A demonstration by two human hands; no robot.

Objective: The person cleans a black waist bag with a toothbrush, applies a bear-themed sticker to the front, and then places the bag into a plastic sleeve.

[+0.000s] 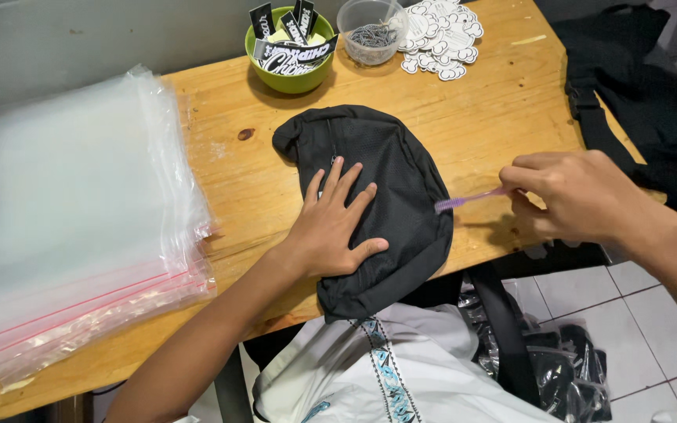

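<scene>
A black fabric pouch bag (385, 168) lies on the wooden table (495, 117), its near end hanging over the front edge. My left hand (334, 227) rests flat on it, fingers spread, pressing it down. My right hand (573, 196) hovers at the bag's right side, pinching a small purple brush (468, 200) whose bristled tip touches the bag's right edge.
A thick stack of clear zip bags (72, 219) covers the table's left part. At the back stand a green bowl (291, 66) of black labels, a clear cup (370, 31) of small dark pieces, and white stickers (444, 35). More black bags (652, 110) lie at the right.
</scene>
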